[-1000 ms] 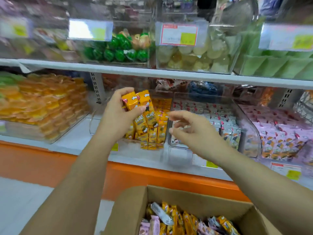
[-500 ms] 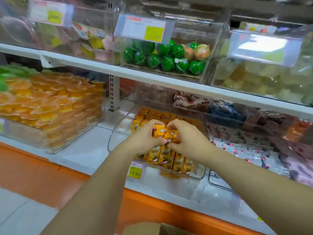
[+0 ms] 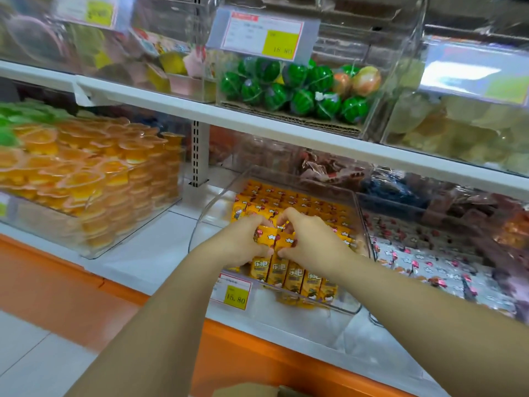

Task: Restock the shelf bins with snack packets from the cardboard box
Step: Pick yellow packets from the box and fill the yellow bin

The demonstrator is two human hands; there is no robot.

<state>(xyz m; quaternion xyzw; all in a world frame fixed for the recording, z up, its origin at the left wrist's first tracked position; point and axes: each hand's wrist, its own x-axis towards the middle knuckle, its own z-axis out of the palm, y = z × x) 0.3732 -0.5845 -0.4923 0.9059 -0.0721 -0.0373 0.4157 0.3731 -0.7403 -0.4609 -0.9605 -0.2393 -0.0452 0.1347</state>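
Note:
A clear plastic bin (image 3: 213,203) on the lower shelf holds rows of yellow snack packets (image 3: 289,275) standing upright. My left hand (image 3: 240,243) and my right hand (image 3: 310,239) meet inside this bin. Between them they pinch a few yellow snack packets (image 3: 276,239) above the front rows. The fingers of both hands curl round these packets. Only the top edge of the cardboard box (image 3: 252,390) shows at the bottom of the view.
A bin of orange jelly cups (image 3: 86,179) stands to the left, a bin of white and pink packets (image 3: 429,262) to the right. The upper shelf (image 3: 257,121) carries green watermelon balls (image 3: 300,87). A yellow price tag (image 3: 235,292) hangs on the bin's front.
My left hand carried the yellow packets from above the bin down into it, and my right hand joined it on them. The view tilted up, so the box has almost left the frame.

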